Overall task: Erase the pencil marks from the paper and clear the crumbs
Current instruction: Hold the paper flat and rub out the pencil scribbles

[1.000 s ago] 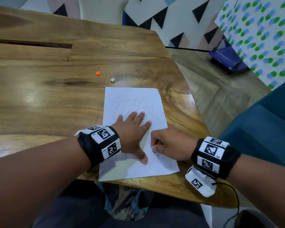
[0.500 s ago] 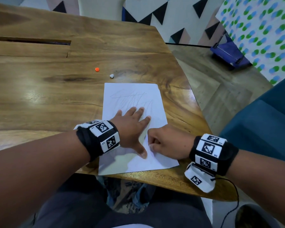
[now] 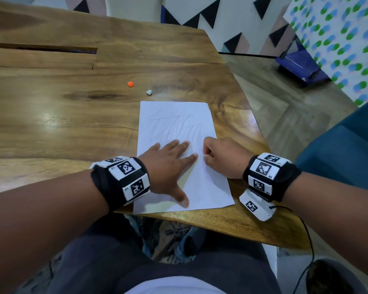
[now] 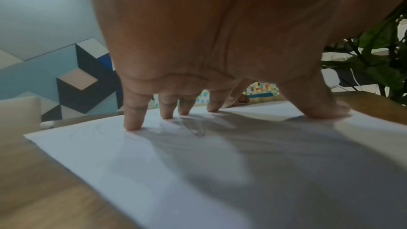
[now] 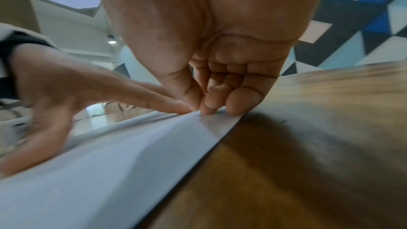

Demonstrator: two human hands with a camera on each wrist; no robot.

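Note:
A white sheet of paper (image 3: 174,112) lies on the wooden table (image 3: 72,124) near its front edge, with faint pencil scribbles (image 3: 174,126) across its upper half. My left hand (image 3: 168,164) lies flat on the sheet, fingers spread and fingertips (image 4: 132,124) pressing it down. My right hand (image 3: 219,155) is curled into a fist at the paper's right edge, just right of the left forefinger. Its thumb and forefinger pinch a small white eraser (image 3: 205,155), mostly hidden. In the right wrist view the curled fingertips (image 5: 209,109) touch the paper (image 5: 110,163).
A small orange piece (image 3: 130,84) and a small white piece (image 3: 149,92) lie on the table beyond the paper's top edge. The table's angled right edge (image 3: 253,115) runs close to my right hand. A blue seat (image 3: 348,145) stands at the right.
My right fist has moved up along the paper's right edge, from beside the left thumb to beside the left forefinger tip. The left hand stays flat on the sheet.

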